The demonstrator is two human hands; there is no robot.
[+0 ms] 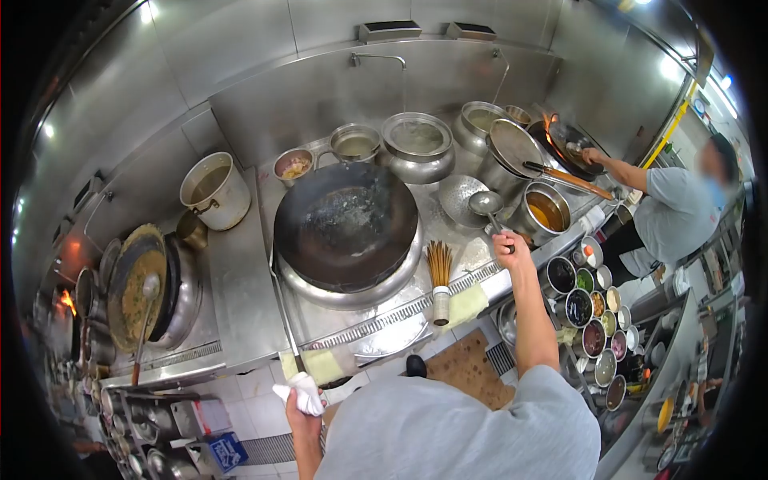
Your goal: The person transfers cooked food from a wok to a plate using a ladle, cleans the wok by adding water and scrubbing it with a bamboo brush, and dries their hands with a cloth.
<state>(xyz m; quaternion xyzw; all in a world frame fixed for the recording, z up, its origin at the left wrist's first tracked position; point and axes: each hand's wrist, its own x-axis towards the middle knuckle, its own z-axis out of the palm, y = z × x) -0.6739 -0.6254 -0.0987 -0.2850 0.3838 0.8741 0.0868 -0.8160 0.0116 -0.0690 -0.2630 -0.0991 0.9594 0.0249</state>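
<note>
My right hand is closed round the handle of a metal ladle. The ladle's bowl is over the edge of a perforated strainer, beside a pot of amber liquid. At the front edge of the range, my left hand grips a bunched white cloth. A long-handled metal tool runs from the left of the wok down to that cloth; whether my fingers also hold it is hidden. The large dark wok, wet inside, sits on its burner ring between my hands.
A bamboo brush and folded yellow cloths lie along the front edge. Pots of liquid line the back. At right, a co-worker handles a wok near flames. Several ingredient bowls stand to my right, another wok at left.
</note>
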